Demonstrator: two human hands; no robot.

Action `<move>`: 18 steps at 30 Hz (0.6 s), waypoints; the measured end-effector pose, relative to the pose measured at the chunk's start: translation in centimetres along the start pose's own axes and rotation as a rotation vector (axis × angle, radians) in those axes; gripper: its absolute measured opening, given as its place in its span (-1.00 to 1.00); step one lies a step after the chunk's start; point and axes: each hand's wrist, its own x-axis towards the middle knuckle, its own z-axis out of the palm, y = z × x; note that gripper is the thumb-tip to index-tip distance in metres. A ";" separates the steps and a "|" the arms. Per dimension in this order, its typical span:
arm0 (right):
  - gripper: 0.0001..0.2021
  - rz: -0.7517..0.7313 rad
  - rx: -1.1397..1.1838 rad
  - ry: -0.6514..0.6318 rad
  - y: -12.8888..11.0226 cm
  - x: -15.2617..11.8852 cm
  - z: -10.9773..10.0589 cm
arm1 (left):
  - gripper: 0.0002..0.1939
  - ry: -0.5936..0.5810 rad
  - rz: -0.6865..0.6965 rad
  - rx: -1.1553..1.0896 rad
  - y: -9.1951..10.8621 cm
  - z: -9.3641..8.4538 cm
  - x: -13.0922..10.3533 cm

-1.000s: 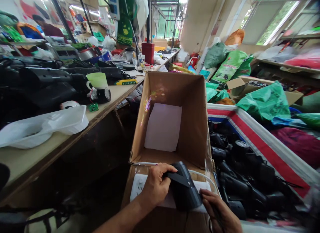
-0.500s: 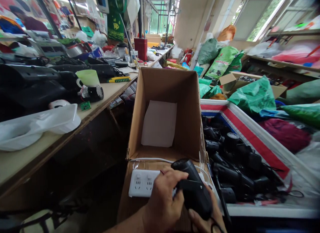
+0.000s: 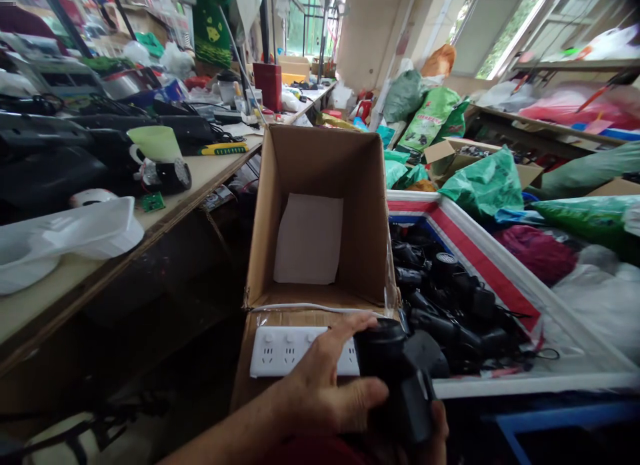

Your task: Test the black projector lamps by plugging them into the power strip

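A black hair dryer (image 3: 395, 378) is held low in the middle of the head view, a little blurred, over the right end of a white power strip (image 3: 280, 350). My left hand (image 3: 327, 385) grips it from the left, thumb across its near side and fingers along its upper edge. Mostly hidden behind the dryer, my right hand (image 3: 440, 425) shows only fingers wrapped round its lower right side. The power strip lies on cardboard just in front of an upright open cardboard box (image 3: 255, 252), which has a pale sheet inside its back.
At right stands a white-rimmed bin (image 3: 500, 387) full of black hair dryers. A workbench (image 3: 200, 185) on the left carries a pale green cup (image 3: 155, 144), a white plastic tray (image 3: 100, 232) and a yellow-green cutter (image 3: 223, 148). Green bags (image 3: 483, 178) lie behind the bin.
The hair dryer has turned in my hands and moved slightly right. My left hand has opened wider around it. The whole view has shifted, so the surroundings sit further left.
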 end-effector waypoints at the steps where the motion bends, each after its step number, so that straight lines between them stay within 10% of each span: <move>1: -0.35 0.050 0.076 -0.038 0.0 0.0 0.9 | -0.38 0.004 -0.026 0.018 0.1 -0.2 0.5; 14: -0.23 0.203 0.261 -0.170 0.4 0.0 3.5 | -0.73 0.173 -0.146 0.104 -1.1 -0.6 3.3; 18: -0.23 0.104 -0.095 0.044 -0.6 -0.4 4.3 | -0.43 0.093 -0.147 0.037 -0.6 -1.7 2.8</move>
